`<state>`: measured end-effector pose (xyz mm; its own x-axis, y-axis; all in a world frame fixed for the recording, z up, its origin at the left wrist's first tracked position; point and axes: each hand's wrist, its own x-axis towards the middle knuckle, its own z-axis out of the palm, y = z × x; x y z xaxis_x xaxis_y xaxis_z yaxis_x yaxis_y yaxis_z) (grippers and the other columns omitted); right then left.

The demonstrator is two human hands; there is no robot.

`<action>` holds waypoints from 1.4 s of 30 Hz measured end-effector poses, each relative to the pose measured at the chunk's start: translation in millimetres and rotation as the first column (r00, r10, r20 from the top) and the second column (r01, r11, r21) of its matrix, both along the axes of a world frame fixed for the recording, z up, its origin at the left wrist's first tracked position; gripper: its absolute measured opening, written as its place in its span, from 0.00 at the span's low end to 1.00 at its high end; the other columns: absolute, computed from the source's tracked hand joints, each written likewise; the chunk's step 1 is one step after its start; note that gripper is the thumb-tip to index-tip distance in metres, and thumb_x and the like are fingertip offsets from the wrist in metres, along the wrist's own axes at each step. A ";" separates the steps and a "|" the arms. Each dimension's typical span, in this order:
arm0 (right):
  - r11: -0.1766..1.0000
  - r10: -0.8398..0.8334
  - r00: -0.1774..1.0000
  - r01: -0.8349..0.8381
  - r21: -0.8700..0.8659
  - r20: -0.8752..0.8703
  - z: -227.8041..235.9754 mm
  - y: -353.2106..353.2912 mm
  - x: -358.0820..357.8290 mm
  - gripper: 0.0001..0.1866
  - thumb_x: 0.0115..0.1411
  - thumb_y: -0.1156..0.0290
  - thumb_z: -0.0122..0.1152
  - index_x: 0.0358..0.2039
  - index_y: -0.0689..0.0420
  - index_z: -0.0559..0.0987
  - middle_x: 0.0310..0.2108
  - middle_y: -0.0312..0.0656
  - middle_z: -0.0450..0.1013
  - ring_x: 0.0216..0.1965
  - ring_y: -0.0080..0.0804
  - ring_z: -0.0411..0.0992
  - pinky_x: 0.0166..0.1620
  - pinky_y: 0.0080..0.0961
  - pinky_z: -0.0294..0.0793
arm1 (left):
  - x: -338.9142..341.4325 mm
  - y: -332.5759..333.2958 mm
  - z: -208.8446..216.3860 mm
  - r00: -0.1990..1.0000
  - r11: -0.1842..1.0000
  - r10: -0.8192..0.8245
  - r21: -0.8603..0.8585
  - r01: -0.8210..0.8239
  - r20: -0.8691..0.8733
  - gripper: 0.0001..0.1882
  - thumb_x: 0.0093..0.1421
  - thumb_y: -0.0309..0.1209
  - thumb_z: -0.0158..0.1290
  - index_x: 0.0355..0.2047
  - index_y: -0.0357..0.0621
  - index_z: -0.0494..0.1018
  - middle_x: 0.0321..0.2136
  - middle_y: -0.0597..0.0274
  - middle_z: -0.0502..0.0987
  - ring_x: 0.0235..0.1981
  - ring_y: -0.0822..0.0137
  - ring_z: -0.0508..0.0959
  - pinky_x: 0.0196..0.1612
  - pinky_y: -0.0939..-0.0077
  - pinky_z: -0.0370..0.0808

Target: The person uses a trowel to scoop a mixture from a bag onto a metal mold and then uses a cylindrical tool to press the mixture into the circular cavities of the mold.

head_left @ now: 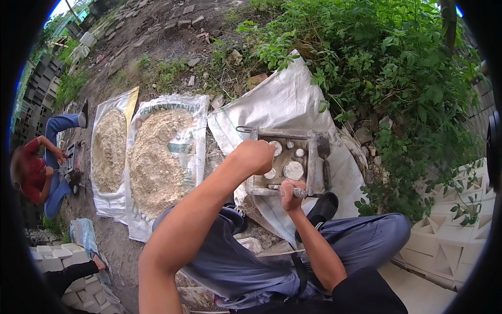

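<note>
A square, dust-coated mould frame (285, 133) lies in front of me on a white woven sack (298, 89). Inside it stand several round, pale-topped cylinders; the largest cylinder (294, 170) is near the right side. My left hand (260, 156) is closed over the frame's left side, palm down; its fingertips and anything in them are hidden. At the near side, my right hand (292, 194) is wrapped around a grey, powdery bar (300, 192), whose end juts out past the fist. A dark tool (324, 146) rests along the frame's right side.
Two sacks left of me carry heaps of pale powder (157, 157). Beyond them another person (42, 167) sits with a similar frame. Leafy plants (387, 68) crowd the right, above stacked pale patterned blocks (449, 225). My black shoe (323, 208) is close to the frame.
</note>
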<state>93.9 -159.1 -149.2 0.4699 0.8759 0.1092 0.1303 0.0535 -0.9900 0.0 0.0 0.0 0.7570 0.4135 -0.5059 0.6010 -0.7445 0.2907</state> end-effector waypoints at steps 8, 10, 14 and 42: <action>0.998 0.058 0.998 -0.058 -0.007 0.007 13.2 -4.6 -10.9 0.16 0.54 0.73 0.50 0.11 0.64 0.65 0.09 0.39 0.57 0.12 0.25 0.55 0.19 0.28 0.54 | 3.5 -2.4 7.5 0.999 1.000 0.014 0.022 -0.014 0.037 0.17 0.52 0.25 0.44 0.44 0.38 0.69 0.37 0.46 0.76 0.39 0.51 0.77 0.40 0.59 0.75; 0.992 0.102 0.988 -0.110 0.064 0.119 4.8 1.7 -14.8 0.16 0.54 0.73 0.50 0.11 0.63 0.65 0.09 0.40 0.58 0.12 0.28 0.55 0.19 0.29 0.54 | 0.6 -0.7 17.9 0.998 0.999 0.025 -0.022 -0.026 -0.054 0.19 0.53 0.25 0.44 0.46 0.38 0.68 0.38 0.47 0.76 0.40 0.51 0.77 0.41 0.59 0.75; 0.994 0.095 0.993 -0.098 -0.042 -0.062 42.8 3.5 -28.9 0.17 0.53 0.74 0.51 0.10 0.62 0.62 0.09 0.44 0.55 0.10 0.31 0.55 0.18 0.31 0.54 | -9.6 3.4 -9.6 0.989 0.989 0.012 0.146 -0.034 0.145 0.11 0.54 0.30 0.44 0.35 0.40 0.73 0.31 0.48 0.78 0.34 0.53 0.79 0.36 0.59 0.75; 0.994 0.007 1.000 -0.010 -0.108 -0.026 57.4 -14.3 43.1 0.17 0.53 0.75 0.48 0.11 0.63 0.58 0.09 0.32 0.52 0.15 0.16 0.51 0.19 0.25 0.49 | 3.0 -3.3 6.5 0.999 1.000 0.023 0.013 -0.023 -0.030 0.20 0.55 0.27 0.43 0.49 0.38 0.67 0.41 0.46 0.75 0.43 0.49 0.75 0.45 0.58 0.72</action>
